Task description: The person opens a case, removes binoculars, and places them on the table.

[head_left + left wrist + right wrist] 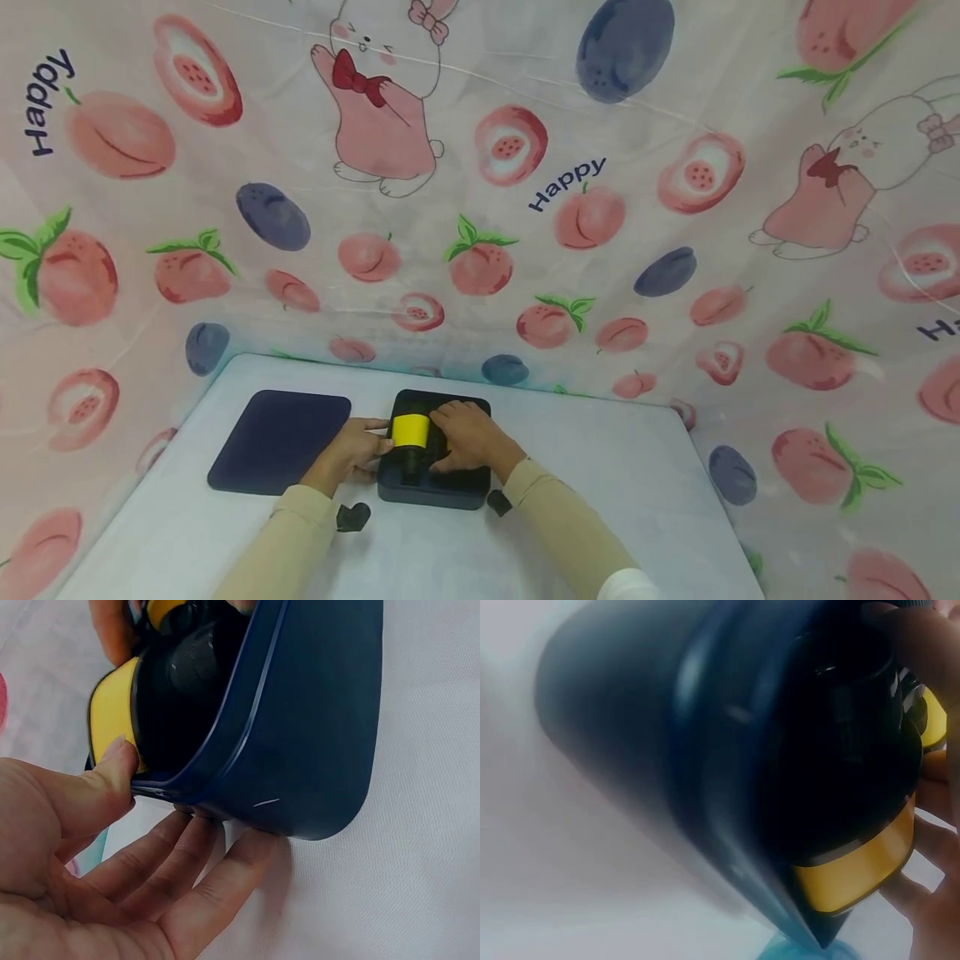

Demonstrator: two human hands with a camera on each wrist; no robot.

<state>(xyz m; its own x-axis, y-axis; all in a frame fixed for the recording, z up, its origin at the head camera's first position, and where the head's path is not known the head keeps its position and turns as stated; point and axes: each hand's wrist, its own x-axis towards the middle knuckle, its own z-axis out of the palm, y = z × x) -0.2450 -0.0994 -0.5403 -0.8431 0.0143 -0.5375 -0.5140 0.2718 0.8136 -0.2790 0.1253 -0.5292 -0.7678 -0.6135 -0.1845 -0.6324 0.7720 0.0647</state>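
A dark navy box (pixel 433 493) with rounded corners lies on the table with its top uncovered. Inside it is a pair of black binoculars (pixel 410 432) with yellow bands. My left hand (pixel 357 444) grips the box's left side, its thumb on the yellow band at the rim and its fingers (pixel 206 881) against the outer wall. From the right, my right hand (pixel 471 437) reaches over the box and holds the other barrel of the binoculars, hiding most of it. In the right wrist view, that barrel's yellow band (pixel 859 874) shows beside the fingers.
A flat dark navy lid (pixel 281 442) with rounded corners lies left of the box on the white table (pixel 600 467). Behind the table hangs a cloth (pixel 450 200) printed with peaches and rabbits. Small black pieces (pixel 352 517) show beside both sleeves.
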